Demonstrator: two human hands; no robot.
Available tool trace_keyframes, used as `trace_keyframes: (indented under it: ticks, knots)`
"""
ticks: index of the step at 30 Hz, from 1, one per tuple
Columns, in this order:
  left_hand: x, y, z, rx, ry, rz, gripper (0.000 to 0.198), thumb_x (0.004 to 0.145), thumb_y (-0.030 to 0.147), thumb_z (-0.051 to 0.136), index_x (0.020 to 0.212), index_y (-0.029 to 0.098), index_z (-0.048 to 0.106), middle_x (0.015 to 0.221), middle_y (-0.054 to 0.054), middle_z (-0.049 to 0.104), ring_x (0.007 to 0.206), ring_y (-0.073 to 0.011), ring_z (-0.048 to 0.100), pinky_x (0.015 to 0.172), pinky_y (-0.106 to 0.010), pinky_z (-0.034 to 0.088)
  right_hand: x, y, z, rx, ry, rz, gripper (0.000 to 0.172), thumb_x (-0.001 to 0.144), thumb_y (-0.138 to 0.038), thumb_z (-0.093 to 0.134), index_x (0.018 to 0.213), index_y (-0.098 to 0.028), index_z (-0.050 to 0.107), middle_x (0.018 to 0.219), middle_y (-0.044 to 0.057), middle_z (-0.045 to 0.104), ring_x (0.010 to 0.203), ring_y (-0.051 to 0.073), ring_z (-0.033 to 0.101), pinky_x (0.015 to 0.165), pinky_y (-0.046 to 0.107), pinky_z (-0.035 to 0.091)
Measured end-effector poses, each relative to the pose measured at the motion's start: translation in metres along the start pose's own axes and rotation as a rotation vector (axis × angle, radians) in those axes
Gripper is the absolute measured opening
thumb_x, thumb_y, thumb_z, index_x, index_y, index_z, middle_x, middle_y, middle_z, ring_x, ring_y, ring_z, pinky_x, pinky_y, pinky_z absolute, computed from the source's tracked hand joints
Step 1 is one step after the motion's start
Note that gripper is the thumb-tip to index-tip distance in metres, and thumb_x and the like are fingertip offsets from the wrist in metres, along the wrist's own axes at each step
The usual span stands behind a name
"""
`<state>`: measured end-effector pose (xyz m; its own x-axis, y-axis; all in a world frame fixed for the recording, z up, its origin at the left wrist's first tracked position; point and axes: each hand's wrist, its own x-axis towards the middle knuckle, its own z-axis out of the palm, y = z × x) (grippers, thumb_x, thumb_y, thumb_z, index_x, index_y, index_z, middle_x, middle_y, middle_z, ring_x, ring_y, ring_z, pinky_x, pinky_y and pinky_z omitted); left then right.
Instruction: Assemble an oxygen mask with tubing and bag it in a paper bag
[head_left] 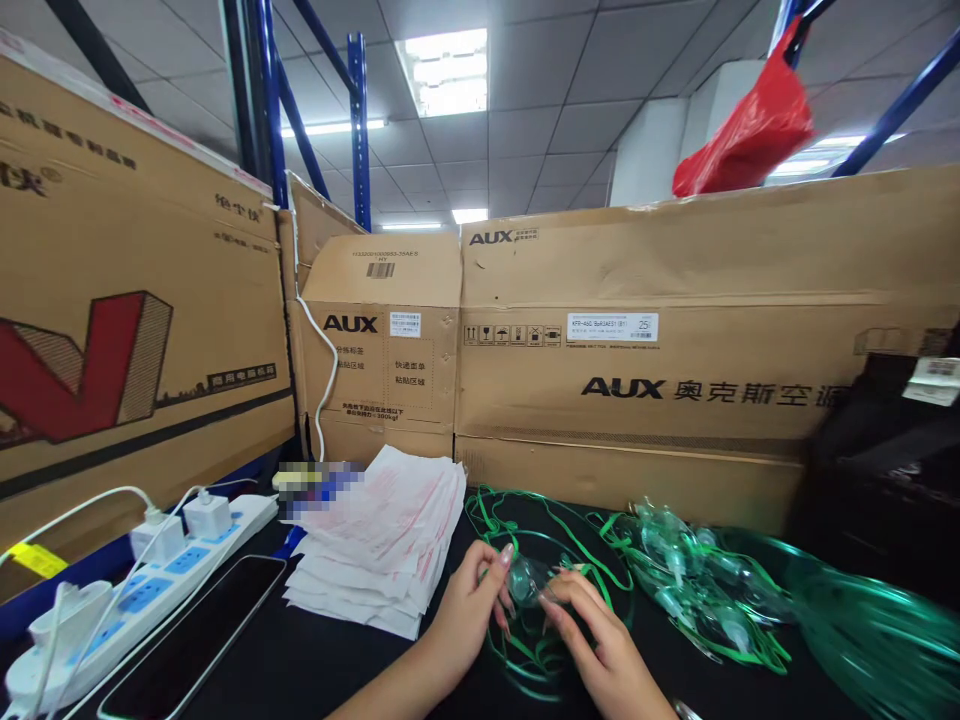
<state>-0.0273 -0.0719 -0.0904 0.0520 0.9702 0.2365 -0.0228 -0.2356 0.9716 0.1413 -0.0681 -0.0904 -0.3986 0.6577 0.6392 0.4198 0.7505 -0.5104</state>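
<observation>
My left hand (466, 608) pinches one side of a clear, green-tinted oxygen mask (527, 580) low in the middle of the head view. On the mask's other side, the fingers of my right hand (596, 640) are closed on its edge. Green elastic strap (559, 508) loops out behind the mask, and thin green tubing (517, 672) curls on the dark table below it. My fingers hide part of the mask. To the right lies a tangled heap of similar masks (675, 565) with green straps.
Coiled green tubing (877, 630) lies at the far right by a black bag (877, 470). White bags or sheets (375, 545) are stacked left of my hands. A phone (195, 640) and a power strip (161, 585) lie farther left. Cardboard panels (637, 270) wall the table's back.
</observation>
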Motion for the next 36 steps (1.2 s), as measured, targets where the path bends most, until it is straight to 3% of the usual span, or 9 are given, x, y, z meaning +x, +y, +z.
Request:
trace_keyframes:
  ticks: [4, 8, 16, 21, 24, 36]
  knots:
    - [-0.004, 0.006, -0.001, 0.073, -0.01, 0.051, 0.034, 0.081, 0.051, 0.042, 0.069, 0.019, 0.043, 0.052, 0.007, 0.044, 0.046, -0.0085, 0.044, 0.048, -0.02, 0.035, 0.0, 0.0, 0.0, 0.038, -0.073, 0.029, 0.017, 0.086, -0.036, 0.046, 0.083, -0.023, 0.056, 0.086, 0.004, 0.06, 0.087, 0.019, 0.056, 0.084, 0.031, 0.044]
    - [-0.008, 0.008, 0.0, 0.122, -0.054, 0.053, 0.031, 0.082, 0.049, 0.042, 0.072, 0.02, 0.045, 0.051, 0.007, 0.043, 0.045, -0.0091, 0.043, 0.045, -0.02, 0.034, 0.003, 0.001, 0.0, 0.065, -0.062, 0.081, 0.021, 0.085, -0.039, 0.047, 0.075, -0.022, 0.052, 0.079, 0.003, 0.056, 0.078, 0.018, 0.055, 0.074, 0.029, 0.046]
    - [-0.009, 0.006, 0.006, 0.111, -0.098, 0.034, 0.033, 0.079, 0.051, 0.042, 0.069, 0.021, 0.039, 0.049, 0.008, 0.041, 0.042, -0.0087, 0.041, 0.043, -0.02, 0.033, 0.003, 0.007, 0.004, 0.077, -0.133, 0.11, 0.026, 0.088, -0.038, 0.04, 0.091, -0.022, 0.06, 0.087, 0.005, 0.057, 0.085, 0.018, 0.055, 0.078, 0.029, 0.046]
    - [-0.008, 0.006, 0.008, 0.073, -0.119, 0.019, 0.036, 0.077, 0.055, 0.043, 0.066, 0.02, 0.04, 0.053, 0.006, 0.044, 0.048, -0.0091, 0.044, 0.048, -0.02, 0.035, 0.001, 0.018, 0.009, -0.043, -0.048, 0.13, 0.027, 0.085, -0.039, 0.045, 0.092, -0.023, 0.066, 0.108, 0.009, 0.053, 0.106, 0.024, 0.049, 0.092, 0.036, 0.042]
    - [-0.007, 0.007, 0.007, 0.064, -0.117, -0.01, 0.038, 0.076, 0.056, 0.042, 0.066, 0.02, 0.04, 0.056, 0.005, 0.045, 0.048, -0.009, 0.045, 0.049, -0.021, 0.035, 0.0, 0.017, 0.01, -0.039, -0.065, 0.104, 0.027, 0.087, -0.037, 0.044, 0.09, -0.024, 0.067, 0.119, 0.008, 0.049, 0.114, 0.025, 0.044, 0.097, 0.038, 0.038]
    - [-0.012, 0.01, 0.007, 0.09, -0.108, 0.023, 0.035, 0.079, 0.051, 0.042, 0.063, 0.02, 0.039, 0.053, 0.007, 0.038, 0.05, -0.0101, 0.038, 0.05, -0.022, 0.032, 0.0, -0.006, 0.006, 0.112, -0.148, 0.042, 0.024, 0.09, -0.03, 0.04, 0.097, -0.022, 0.062, 0.118, 0.008, 0.053, 0.106, 0.02, 0.052, 0.092, 0.031, 0.044]
